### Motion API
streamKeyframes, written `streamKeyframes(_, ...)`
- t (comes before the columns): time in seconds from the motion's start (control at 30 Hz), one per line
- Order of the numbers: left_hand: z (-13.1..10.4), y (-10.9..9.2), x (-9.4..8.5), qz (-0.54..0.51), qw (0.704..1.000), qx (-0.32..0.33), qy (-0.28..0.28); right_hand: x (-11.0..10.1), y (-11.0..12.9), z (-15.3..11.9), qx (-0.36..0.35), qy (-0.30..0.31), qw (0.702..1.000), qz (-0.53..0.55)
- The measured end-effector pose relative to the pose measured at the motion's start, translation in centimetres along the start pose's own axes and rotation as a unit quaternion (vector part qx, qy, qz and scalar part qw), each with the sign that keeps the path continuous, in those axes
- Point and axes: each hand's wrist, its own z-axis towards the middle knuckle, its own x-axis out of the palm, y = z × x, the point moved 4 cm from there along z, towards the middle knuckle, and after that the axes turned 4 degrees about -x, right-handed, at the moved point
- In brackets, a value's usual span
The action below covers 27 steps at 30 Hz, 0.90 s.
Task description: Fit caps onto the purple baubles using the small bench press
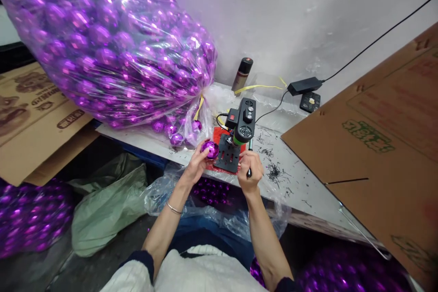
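Between the fingers of my left hand [196, 160] is a shiny purple mirrored ball [211, 149], held just left of a small black bench drill press [245, 121]. My right hand [251, 171] is wrapped round the black grip of the machine's lever [249, 173] on its right side. The machine's dark slotted base [226, 160] rests on a red sheet [219, 135]. Some loose purple balls [177, 139] lie on the table to the left, by the neck of a large clear bag.
The big bag of purple balls [130, 50] fills the upper left. A spray can [242, 75] and a black power adapter [305, 85] stand behind the machine. Dark shavings [274, 172] litter the white table [297, 187]. Cardboard boxes [383, 146] flank both sides.
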Motion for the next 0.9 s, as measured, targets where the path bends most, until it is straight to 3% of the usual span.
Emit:
streamKeyframes(0.23,-0.5,4.2,0.3,-0.033,0.997,-0.061,-0.034,-0.3,0.0,0.7,0.013,-0.002,1.0,0.006)
streamKeyframes(0.4,-0.4,4.7,1.4,-0.127,0.986,-0.111,0.002,-0.2,-0.1,0.7,0.013,0.001,1.0,0.009)
streamKeyframes(0.53,0.3,4.8,1.4,-0.135,0.983,-0.123,-0.016,-0.3,-0.1,0.8,0.009,0.008,1.0,0.003)
streamKeyframes(0.73,2.1,4.6,0.7,0.092,0.992,-0.013,-0.085,-0.5,0.0,1.3,0.013,0.012,1.0,-0.01)
streamKeyframes(0.9,3.2,4.6,0.3,0.309,0.941,0.075,-0.117,-0.6,0.2,1.6,0.007,0.013,1.0,-0.006)
